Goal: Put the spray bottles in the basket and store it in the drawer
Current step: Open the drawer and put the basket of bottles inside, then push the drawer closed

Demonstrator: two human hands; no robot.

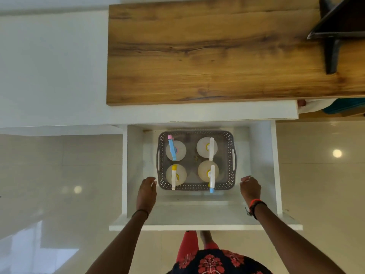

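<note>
A grey perforated basket (230, 155) sits inside the pulled-out white drawer (262, 165). Several pale spray bottles stand upright in it: one with a blue and pink trigger (174, 150) at the back left, one with a white trigger (207, 148) at the back right, and two more at the front. My left hand (147, 189) hovers beside the basket's front left corner, fingers loosely curled and holding nothing. My right hand (249, 187) hangs just off the front right corner, also holding nothing. Neither hand touches the basket.
A wooden tabletop (207, 52) lies above the drawer, with a dark stand (335, 32) at its right end. The drawer's white front panel (205, 224) is nearest me. Glossy pale floor tiles spread to both sides. A teal object (345, 107) shows at the right.
</note>
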